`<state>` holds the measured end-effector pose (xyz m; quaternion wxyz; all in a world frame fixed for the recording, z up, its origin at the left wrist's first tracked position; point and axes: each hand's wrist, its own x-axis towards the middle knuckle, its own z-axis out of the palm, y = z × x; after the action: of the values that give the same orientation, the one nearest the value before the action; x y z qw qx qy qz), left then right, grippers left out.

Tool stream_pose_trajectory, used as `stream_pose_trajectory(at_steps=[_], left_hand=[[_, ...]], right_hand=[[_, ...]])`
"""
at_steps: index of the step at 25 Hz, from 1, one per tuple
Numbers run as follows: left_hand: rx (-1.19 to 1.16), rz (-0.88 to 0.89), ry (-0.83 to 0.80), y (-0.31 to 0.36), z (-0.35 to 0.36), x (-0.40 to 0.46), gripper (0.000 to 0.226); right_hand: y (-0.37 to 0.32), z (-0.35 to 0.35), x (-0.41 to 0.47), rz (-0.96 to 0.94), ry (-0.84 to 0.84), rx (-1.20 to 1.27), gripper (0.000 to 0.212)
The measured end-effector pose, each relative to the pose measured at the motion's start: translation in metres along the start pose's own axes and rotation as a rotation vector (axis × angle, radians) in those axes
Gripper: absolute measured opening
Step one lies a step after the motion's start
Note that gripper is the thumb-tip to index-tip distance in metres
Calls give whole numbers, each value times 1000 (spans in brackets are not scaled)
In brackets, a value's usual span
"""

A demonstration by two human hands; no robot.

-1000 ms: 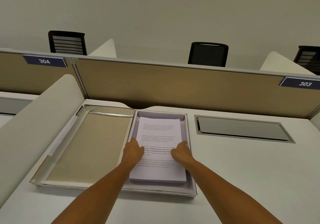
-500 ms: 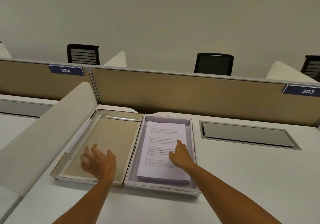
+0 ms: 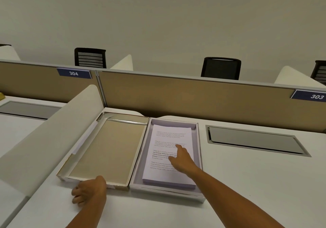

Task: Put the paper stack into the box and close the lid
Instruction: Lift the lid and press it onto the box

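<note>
A shallow white box (image 3: 199,159) lies open on the desk, and the printed paper stack (image 3: 164,139) rests inside it. The hinged lid (image 3: 105,148) lies flat to the box's left, its tan inner face up. My right hand (image 3: 181,159) presses flat on the top sheet, fingers spread. At the lid's near edge, close to its left corner, my left hand (image 3: 89,191) curls its fingers against the rim; whether they grip it is hard to tell.
A curved white divider (image 3: 44,139) rises just left of the lid. A tan partition (image 3: 194,97) runs behind the box. A recessed grey cable hatch (image 3: 254,141) sits in the desk to the right. Black chairs (image 3: 220,68) stand beyond the partition.
My left hand left the paper stack, crossed over the lid and came down at the lid's near edge. My right hand stayed on the paper.
</note>
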<state>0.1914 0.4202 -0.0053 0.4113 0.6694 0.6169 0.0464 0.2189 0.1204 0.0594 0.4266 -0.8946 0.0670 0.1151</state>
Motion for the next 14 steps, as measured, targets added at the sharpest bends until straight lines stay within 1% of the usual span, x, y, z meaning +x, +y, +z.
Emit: stream_pose_trajectory(at_steps=[1,3,5,7,9,12,14], left_hand=[[-13,-4,1,1,1,2,44],[-105,24,17,8,4,1,53],[-301,101,0,9,-4,-11,59],[-483,190,-1,13,-3,-18,57],[-594,255,0,16,-4,-22,54],[-681,454,0,22,-15,-36,56],[-709,573,-25,28,-22,-50,64]], right_hand=[[0,0,0,5,-3,4,57],[-1,-2,1,9,-6,17,58],[-6,-4,-12,-6,-18,22,59],[-9,-5,-12,5,-20,21,61],[-16,-6,-13,13,-26,23,63],[-29,-12,-21,-10,-23,85,63],[-41,-15,-27,-31,-28,120,62]])
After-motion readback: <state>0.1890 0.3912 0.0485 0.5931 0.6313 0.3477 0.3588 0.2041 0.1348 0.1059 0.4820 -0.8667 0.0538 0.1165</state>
